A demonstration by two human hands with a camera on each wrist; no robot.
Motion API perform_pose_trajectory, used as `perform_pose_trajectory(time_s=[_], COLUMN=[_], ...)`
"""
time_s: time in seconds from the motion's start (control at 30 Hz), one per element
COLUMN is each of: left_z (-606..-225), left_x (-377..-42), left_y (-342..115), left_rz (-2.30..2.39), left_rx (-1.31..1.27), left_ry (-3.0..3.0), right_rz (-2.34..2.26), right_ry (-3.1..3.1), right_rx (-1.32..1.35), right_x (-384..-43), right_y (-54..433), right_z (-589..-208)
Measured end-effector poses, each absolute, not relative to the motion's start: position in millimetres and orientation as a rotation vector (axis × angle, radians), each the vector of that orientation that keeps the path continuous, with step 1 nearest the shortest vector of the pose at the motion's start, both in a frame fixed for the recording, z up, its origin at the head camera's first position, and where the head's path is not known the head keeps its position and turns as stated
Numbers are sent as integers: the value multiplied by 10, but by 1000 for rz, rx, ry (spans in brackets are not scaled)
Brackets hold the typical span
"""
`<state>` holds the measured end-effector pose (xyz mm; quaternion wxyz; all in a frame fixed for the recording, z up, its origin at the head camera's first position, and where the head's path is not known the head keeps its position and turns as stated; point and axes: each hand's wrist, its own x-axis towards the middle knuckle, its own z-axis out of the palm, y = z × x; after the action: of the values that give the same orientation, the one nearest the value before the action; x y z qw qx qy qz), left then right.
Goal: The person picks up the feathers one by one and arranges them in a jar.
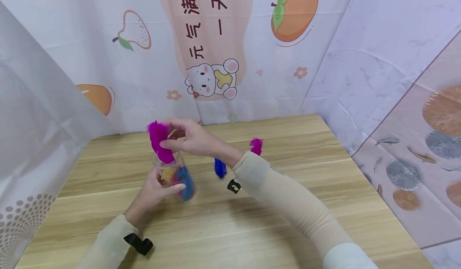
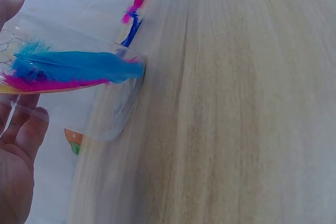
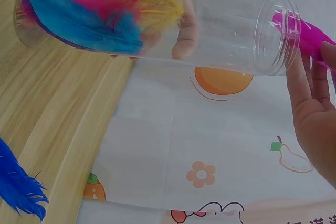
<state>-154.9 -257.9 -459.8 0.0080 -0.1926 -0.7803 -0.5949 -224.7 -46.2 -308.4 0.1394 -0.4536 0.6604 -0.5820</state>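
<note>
A clear jar (image 3: 226, 19) stands on the table, holding light blue, pink and yellow feathers. My left hand (image 1: 155, 191) grips the jar around its side, thumb in front. Above the mouth, my right hand (image 1: 191, 137) pinches a magenta feather (image 1: 160, 143) between thumb and fingers. In the right wrist view the tip of that feather shows inside the jar's rim. A light blue feather (image 2: 79, 66) leans against the jar wall near its base in the left wrist view.
On the wooden table (image 1: 288, 221), a dark blue feather (image 1: 219, 168) and another magenta feather (image 1: 256, 145) lie to the right of the jar, partly behind the right forearm. A printed curtain (image 1: 144, 81) hangs behind the table.
</note>
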Motion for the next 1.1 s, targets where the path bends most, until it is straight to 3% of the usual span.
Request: perform_pose_trajectory(time_s=[1.1], left_z=[-4584], left_x=[-1541], left_y=[-2578], left_rz=[-1854], left_rx=[-577], left_ry=[-2442], right_rz=[-1623], right_ry=[1932], right_rx=[-1402], right_x=[-2246], right_y=[-459], right_z=[-3044])
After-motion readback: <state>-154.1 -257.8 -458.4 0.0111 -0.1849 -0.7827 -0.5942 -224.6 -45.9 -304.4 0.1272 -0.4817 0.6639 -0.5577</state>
